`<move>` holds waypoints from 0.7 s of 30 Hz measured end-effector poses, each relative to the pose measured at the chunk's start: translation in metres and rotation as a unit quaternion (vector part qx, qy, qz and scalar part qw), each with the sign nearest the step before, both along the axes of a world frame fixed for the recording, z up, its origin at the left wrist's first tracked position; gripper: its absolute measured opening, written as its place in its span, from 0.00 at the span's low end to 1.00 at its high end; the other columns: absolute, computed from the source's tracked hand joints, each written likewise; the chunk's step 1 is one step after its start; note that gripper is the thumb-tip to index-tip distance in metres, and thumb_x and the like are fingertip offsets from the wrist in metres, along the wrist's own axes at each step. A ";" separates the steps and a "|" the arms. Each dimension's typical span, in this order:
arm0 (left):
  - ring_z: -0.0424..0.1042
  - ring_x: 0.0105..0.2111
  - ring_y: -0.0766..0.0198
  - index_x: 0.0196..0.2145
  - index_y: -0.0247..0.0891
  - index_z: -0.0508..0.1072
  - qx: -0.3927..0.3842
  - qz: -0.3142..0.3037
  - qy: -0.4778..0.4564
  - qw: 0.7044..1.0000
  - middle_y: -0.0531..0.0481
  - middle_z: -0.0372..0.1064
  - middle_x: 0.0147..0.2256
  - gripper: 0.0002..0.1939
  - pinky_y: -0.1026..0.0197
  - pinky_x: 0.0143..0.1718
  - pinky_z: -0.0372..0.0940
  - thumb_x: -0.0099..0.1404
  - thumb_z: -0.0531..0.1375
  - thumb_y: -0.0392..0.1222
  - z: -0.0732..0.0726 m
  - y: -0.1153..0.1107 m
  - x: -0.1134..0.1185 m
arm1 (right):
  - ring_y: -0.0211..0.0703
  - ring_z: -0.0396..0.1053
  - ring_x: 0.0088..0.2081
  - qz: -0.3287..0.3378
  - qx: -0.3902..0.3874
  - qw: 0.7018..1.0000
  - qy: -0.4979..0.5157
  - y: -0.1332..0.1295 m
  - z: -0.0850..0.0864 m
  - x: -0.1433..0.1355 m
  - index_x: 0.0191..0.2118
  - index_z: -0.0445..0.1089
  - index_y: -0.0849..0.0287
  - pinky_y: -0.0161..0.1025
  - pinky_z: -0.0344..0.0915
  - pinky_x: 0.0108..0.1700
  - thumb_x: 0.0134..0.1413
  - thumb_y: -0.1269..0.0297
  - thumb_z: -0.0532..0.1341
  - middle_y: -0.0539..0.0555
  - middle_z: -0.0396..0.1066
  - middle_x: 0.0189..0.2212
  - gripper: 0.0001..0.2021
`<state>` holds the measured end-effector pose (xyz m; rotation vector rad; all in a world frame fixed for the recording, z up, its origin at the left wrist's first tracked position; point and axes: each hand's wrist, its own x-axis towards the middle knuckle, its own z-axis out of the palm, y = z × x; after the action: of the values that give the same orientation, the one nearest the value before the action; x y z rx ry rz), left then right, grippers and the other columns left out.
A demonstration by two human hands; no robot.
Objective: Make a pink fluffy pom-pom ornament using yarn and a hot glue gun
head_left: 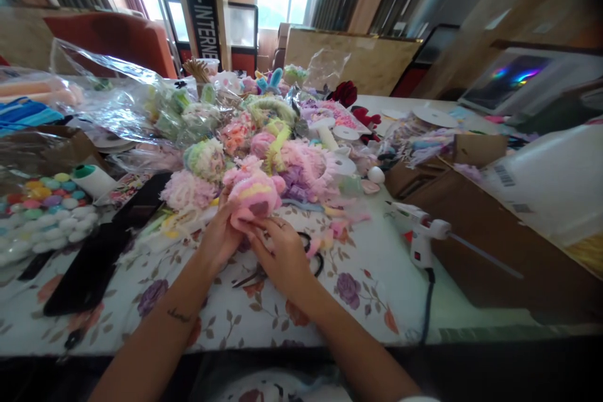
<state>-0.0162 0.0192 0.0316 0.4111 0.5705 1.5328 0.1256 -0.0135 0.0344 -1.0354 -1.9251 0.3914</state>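
A fluffy pink piece (257, 196) with a yellow stripe and a darker patch is held up above the flowered tablecloth. My left hand (220, 235) wraps round its left side, fingers partly hidden behind it. At its lower edge, the fingers of my right hand (282, 251) are pressed together on the pink fabric. Scissors (249, 279) with black handles lie on the cloth, partly under my right hand. Just behind the pink piece rises a pile of pastel yarn (301, 166).
On the right, a white glue gun (421, 235) with a cable stands by a cardboard box (499, 245). At left are a black phone-like slab (89, 270), a white thread spool (94, 182) and a bag of pompoms (51, 217).
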 end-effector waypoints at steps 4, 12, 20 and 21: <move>0.79 0.38 0.64 0.64 0.48 0.63 0.005 0.020 0.031 0.999 0.50 0.78 0.43 0.37 0.66 0.38 0.75 0.60 0.69 0.33 0.002 -0.003 0.001 | 0.56 0.74 0.47 -0.002 -0.001 1.000 0.003 0.000 -0.006 -0.014 0.50 0.76 0.61 0.51 0.72 0.52 0.63 0.67 0.61 0.62 0.78 0.43 0.13; 0.76 0.37 0.66 0.59 0.55 0.65 0.001 0.078 0.133 0.988 0.55 0.75 0.44 0.37 0.68 0.38 0.72 0.57 0.71 0.34 0.014 -0.010 0.005 | 0.47 0.71 0.38 0.019 -0.154 0.981 0.118 0.006 -0.012 -0.039 0.37 0.79 0.59 0.43 0.70 0.43 0.58 0.66 0.65 0.55 0.75 0.33 0.05; 0.73 0.47 0.66 0.49 0.52 0.71 -0.023 0.172 0.180 0.968 0.56 0.71 0.49 0.30 0.68 0.45 0.68 0.52 0.74 0.33 0.014 -0.008 0.003 | 0.36 0.59 0.25 0.123 -0.378 0.858 0.324 0.006 0.001 -0.037 0.28 0.70 0.57 0.34 0.56 0.27 0.52 0.57 0.66 0.46 0.65 0.23 0.10; 0.72 0.47 0.66 0.50 0.52 0.71 -0.026 0.177 0.184 0.967 0.56 0.71 0.50 0.30 0.69 0.45 0.68 0.52 0.74 0.34 0.014 -0.007 0.002 | 0.35 0.57 0.24 0.125 -0.396 0.845 0.338 0.004 0.004 -0.037 0.28 0.68 0.57 0.33 0.54 0.25 0.52 0.55 0.66 0.45 0.62 0.22 0.11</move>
<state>-0.0141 0.0120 0.0452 0.5826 1.0140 1.7889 0.0890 -0.0090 0.0386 -0.9343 -1.2243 1.5746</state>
